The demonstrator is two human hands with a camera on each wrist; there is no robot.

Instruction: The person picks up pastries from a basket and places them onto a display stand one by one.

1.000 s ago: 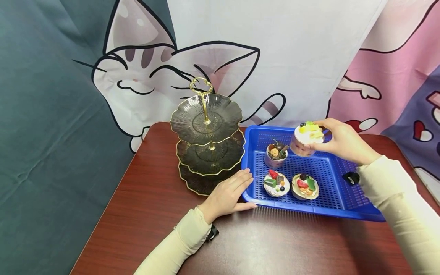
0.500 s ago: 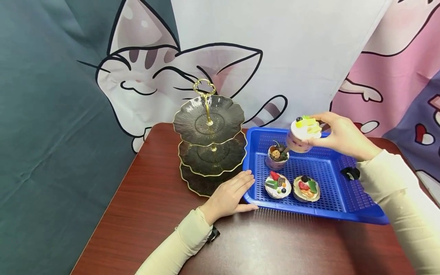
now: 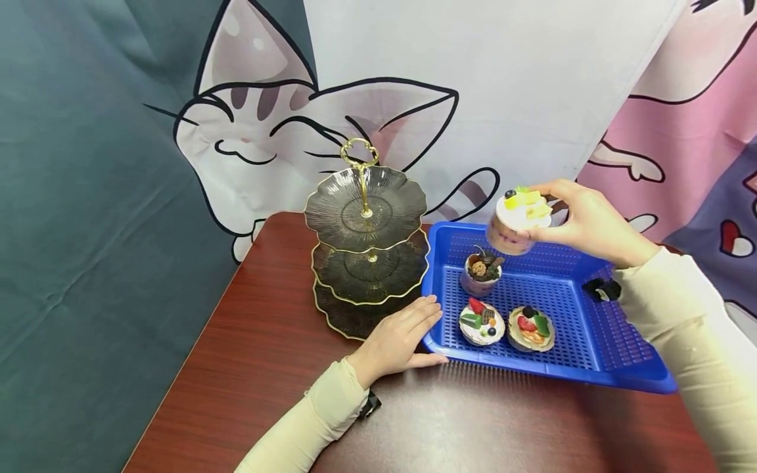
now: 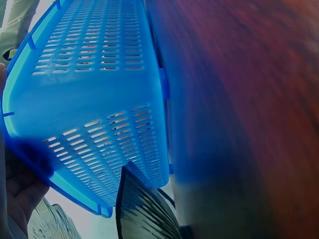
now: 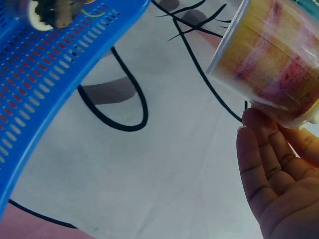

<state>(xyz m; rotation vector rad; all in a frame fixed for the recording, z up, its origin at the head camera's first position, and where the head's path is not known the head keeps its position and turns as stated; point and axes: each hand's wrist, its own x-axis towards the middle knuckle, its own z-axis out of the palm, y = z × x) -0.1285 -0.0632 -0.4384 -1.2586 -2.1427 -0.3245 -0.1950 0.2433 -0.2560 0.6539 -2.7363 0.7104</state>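
Note:
My right hand pinches a clear dessert cup between thumb and fingers, above the blue plastic basket. White cream, yellow fruit pieces and a dark berry top the cup. In the right wrist view its pink and yellow layers show through the wall. My left hand rests on the basket's front left corner, fingers extended along the rim. Inside the basket are a smaller chocolate-topped dessert cup and two fruit-topped tarts, one white and one cream-coloured.
Left of the basket stands a three-tier stand of dark, gold-rimmed plates with a gold handle. Both stand and basket sit on a reddish-brown wooden table. A cat-printed cloth hangs behind.
My right hand has lifted the cup and brought it slightly left over the basket. The left hand keeps its place on the rim. The head view has shifted a little.

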